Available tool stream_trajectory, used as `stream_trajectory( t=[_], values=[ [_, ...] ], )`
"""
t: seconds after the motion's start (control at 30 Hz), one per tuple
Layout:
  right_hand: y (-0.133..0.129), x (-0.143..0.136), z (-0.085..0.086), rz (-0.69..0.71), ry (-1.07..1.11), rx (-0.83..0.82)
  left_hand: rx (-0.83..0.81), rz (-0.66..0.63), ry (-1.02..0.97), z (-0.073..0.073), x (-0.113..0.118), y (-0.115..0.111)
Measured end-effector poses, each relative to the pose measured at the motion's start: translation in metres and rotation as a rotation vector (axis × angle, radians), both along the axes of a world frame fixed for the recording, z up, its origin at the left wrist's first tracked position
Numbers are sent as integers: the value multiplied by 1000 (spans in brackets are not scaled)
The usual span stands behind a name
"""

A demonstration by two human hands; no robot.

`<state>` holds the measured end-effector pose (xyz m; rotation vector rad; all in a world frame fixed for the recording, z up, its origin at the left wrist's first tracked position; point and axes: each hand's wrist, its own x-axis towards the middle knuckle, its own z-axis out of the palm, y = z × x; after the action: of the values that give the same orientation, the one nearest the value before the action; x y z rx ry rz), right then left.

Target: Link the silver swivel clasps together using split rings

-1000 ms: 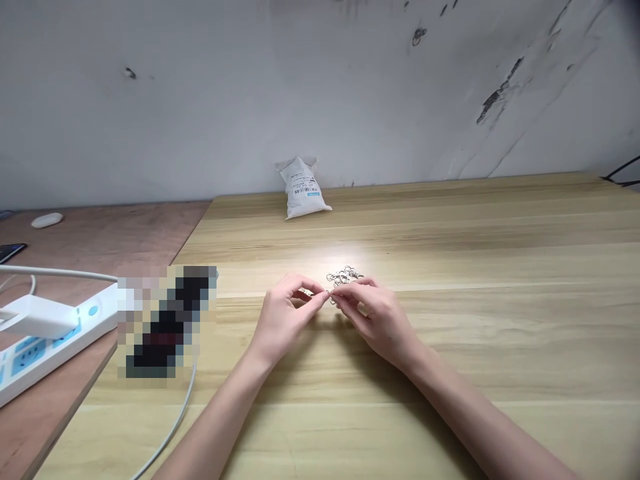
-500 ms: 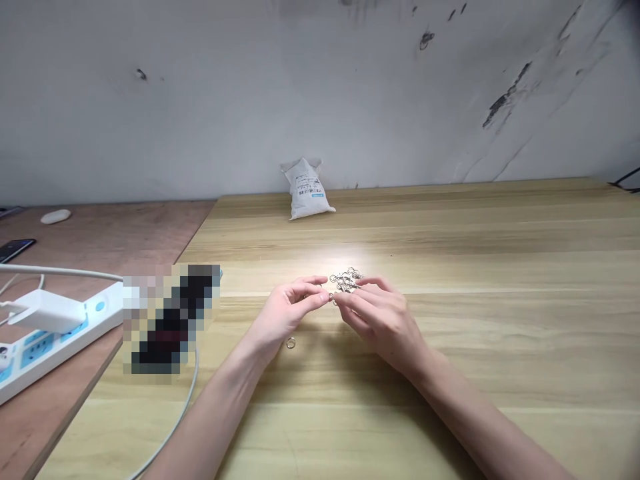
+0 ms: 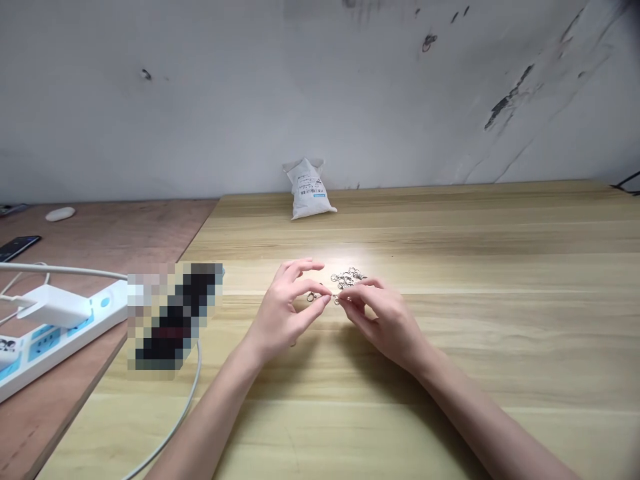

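Note:
My left hand (image 3: 293, 303) pinches thumb and index finger together on a small metal piece, its other fingers raised and apart. Facing it, my right hand (image 3: 383, 313) has its fingertips closed at a small metal ring (image 3: 337, 301) between the two hands. Part of a silvery metal clasp (image 3: 311, 297) shows through the gap between my left thumb and index finger; whether it joins the pinched piece I cannot tell. Just beyond my fingertips lies a small pile of metal clasps with rings (image 3: 347, 277). Another loose ring (image 3: 293, 345) is mostly hidden by my left wrist.
A white labelled packet (image 3: 311, 193) stands at the back by the wall. To the left are a pixelated dark object (image 3: 177, 317), a white cable (image 3: 193, 387) and a power strip (image 3: 107, 307) with a plugged-in charger (image 3: 57, 305). A phone (image 3: 19, 248) lies farther left.
My left hand has lifted and its fingers have spread, exposing the clasp behind them. My right fingers have drawn in to a tighter pinch. The loose ring is now mostly covered. The view shifted slightly.

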<state>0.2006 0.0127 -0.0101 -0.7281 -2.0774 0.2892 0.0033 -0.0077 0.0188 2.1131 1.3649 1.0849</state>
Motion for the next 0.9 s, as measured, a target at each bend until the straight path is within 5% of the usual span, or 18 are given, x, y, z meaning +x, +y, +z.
stream_trajectory(
  t=[0.43,0.9],
  values=[
    [2,8,5,98,42,-357,305,-165,246,0,3,0],
    [0,8,7,159,66,-628,534,-88,461,1,11,-4]
  ],
)
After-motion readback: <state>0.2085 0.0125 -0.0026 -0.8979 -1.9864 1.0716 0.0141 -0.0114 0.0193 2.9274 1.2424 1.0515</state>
